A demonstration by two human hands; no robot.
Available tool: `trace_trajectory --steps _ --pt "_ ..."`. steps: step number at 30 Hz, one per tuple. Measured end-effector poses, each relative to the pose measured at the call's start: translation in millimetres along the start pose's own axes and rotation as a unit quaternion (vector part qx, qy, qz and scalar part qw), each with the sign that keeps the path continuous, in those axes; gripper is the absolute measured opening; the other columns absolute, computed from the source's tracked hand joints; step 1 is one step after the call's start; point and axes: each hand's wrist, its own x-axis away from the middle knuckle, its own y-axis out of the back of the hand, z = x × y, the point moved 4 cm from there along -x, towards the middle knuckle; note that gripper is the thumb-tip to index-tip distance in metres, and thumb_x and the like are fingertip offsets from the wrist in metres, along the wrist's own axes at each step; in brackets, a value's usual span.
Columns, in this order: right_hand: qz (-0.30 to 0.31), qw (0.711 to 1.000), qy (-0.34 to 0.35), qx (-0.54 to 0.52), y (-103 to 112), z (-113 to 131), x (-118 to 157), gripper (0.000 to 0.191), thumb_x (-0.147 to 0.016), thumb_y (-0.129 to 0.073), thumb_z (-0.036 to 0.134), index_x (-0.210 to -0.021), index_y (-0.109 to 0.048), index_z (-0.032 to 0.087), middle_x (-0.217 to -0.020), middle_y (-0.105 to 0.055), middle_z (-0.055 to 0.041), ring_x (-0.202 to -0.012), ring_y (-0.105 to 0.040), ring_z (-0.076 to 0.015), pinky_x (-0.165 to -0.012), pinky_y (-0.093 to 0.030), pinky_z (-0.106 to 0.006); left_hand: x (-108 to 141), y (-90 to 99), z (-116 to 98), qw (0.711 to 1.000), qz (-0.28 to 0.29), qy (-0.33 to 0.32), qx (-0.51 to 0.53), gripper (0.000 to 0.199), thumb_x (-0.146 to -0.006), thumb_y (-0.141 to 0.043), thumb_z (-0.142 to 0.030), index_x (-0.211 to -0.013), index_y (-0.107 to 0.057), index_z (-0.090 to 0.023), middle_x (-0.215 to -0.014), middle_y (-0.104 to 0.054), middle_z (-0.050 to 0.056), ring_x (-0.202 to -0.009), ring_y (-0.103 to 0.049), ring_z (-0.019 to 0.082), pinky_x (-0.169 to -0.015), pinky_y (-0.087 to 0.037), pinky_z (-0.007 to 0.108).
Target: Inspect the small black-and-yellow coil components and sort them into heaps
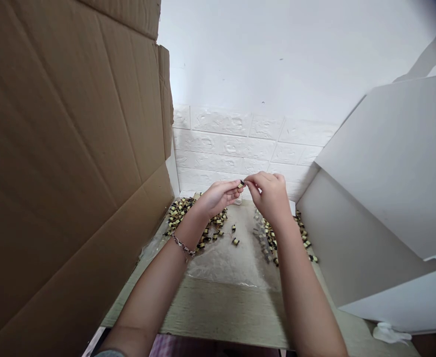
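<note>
My left hand (218,198) holds a small transformer (241,184) between thumb and fingers, raised above the table. The piece has a black body with a yellow wrapped band. At its right end, my right hand (272,196) is closed in a pinch, with thumb and forefinger at the piece's edge. Whatever lies between those fingertips is too small to make out. Below my left hand spreads a pile of similar transformers (181,210). Another heap of transformers (270,235) lies under my right forearm, partly hidden. Two loose ones, including a nearer transformer (236,241), rest between the piles.
Clear plastic sheeting (221,267) lies under the parts on the pale wooden table (218,310). A tall cardboard panel (73,148) walls off the left, and white panels (381,163) stand at the right. Behind is a white brick-patterned wall (221,144). A crumpled white item (391,332) sits at lower right.
</note>
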Motion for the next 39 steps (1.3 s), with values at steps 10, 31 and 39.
trace_trajectory --steps 10,31,39 --pt "-0.001 1.000 -0.026 -0.012 -4.2 1.3 1.0 0.010 -0.082 -0.046 0.019 -0.078 -0.056 0.022 -0.078 -0.062 0.0032 -0.079 -0.054 -0.0125 -0.083 -0.020 -0.032 1.6 -8.3 -9.4 0.976 -0.073 -0.150 -0.140 0.015 -0.067 -0.059 -0.025 -0.066 -0.060 -0.010 -0.065 -0.057 0.001 -0.062 -0.048 0.007 -0.064 -0.036 0.020" --pt "0.042 0.998 -0.046 0.026 -4.0 0.3 1.7 0.014 -0.083 -0.041 0.018 -0.081 -0.054 0.021 -0.083 -0.063 0.0006 -0.082 -0.055 -0.0156 -0.090 -0.016 -0.039 22.2 -26.8 -14.6 0.491 -0.239 -0.374 -0.750 0.022 -0.086 -0.039 -0.029 -0.097 -0.053 -0.017 -0.091 -0.059 0.005 -0.090 -0.049 0.019 -0.088 -0.026 0.036" --pt "0.034 0.998 -0.026 0.037 -8.0 -2.8 2.5 0.016 -0.083 -0.038 0.016 -0.079 -0.052 0.021 -0.079 -0.062 -0.0001 -0.079 -0.054 -0.0156 -0.089 -0.016 -0.040 21.5 -33.4 -15.4 0.469 -0.150 -0.346 -0.799 0.022 -0.086 -0.035 -0.027 -0.091 -0.052 -0.014 -0.086 -0.055 0.009 -0.084 -0.046 0.022 -0.075 -0.030 0.033"
